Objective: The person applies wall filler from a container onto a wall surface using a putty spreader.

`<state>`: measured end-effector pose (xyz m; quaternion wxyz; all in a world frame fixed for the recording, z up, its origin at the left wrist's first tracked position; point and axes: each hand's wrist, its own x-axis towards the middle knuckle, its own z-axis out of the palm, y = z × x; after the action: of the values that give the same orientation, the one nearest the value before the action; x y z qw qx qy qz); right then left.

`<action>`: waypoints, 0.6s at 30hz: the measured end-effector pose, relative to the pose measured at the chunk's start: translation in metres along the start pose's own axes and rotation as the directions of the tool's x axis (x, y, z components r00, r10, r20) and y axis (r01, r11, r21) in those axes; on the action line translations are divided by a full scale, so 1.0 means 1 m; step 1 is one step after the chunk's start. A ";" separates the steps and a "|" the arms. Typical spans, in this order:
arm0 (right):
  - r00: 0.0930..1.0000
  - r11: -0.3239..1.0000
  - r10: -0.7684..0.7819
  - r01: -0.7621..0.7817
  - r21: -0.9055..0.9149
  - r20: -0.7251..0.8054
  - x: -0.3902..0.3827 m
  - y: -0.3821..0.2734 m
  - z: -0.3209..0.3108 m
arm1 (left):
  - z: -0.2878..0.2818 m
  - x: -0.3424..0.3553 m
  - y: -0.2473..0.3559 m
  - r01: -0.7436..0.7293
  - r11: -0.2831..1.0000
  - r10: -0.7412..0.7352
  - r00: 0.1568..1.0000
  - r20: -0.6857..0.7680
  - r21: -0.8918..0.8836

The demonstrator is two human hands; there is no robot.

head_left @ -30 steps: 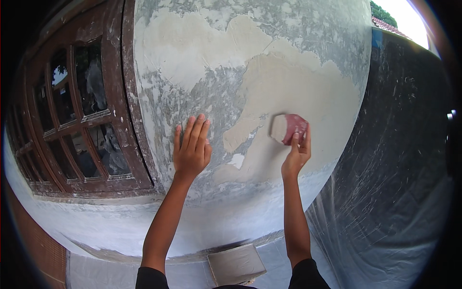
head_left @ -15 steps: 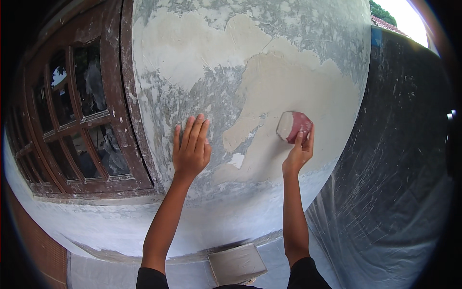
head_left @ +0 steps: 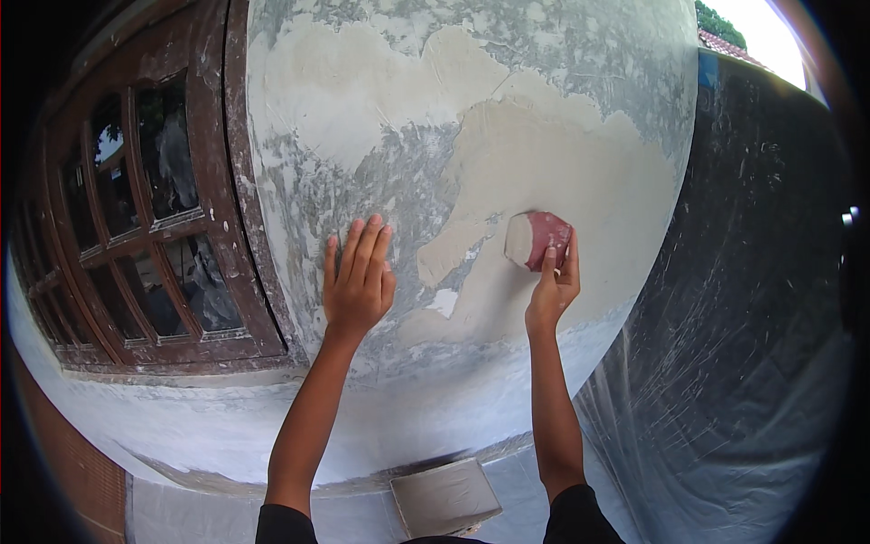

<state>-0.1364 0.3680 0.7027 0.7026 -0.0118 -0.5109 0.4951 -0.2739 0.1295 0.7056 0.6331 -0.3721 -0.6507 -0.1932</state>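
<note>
My left hand [head_left: 356, 272] lies open on the mottled grey wall [head_left: 299, 190], fingers extended upward, left of a rough-edged patch of beige filler [head_left: 571, 159]. My right hand [head_left: 555, 281] is closed on the lower right side of a small reddish hexagonal pad [head_left: 547, 238], its left part coated pale beige. The pad is at the wall, on the beige patch; whether it touches the surface is hard to tell. A small white fleck [head_left: 444, 302] shows between my hands.
A brown wooden window [head_left: 168, 245] with glass panes fills the left. Dark plastic sheeting [head_left: 743, 299] hangs at the right. A grey sheet [head_left: 227, 517] covers the ground below, with a square board or tray [head_left: 446, 499] carrying beige paste on it. A roof and tree show at top right.
My right hand with the pad moved slightly right by half a second ago, then back left to just left of where it started. My left hand stayed almost in place.
</note>
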 end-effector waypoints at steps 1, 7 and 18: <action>0.998 0.999 0.034 -0.032 0.032 -0.059 0.003 -0.002 -0.003 | 0.000 0.000 0.001 0.001 1.000 -0.001 1.000 0.000 0.002; 0.999 0.999 0.023 -0.024 -0.037 -0.029 0.001 -0.001 -0.004 | 0.001 -0.001 -0.001 -0.009 1.000 0.009 1.000 -0.006 0.023; 0.988 0.997 0.071 -0.067 0.035 -0.134 0.006 -0.006 -0.006 | 0.000 0.000 0.000 0.002 1.000 -0.001 1.000 -0.007 0.019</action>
<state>-0.1276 0.3721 0.7075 0.7180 -0.0523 -0.4541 0.5249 -0.2742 0.1296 0.7052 0.6387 -0.3650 -0.6504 -0.1891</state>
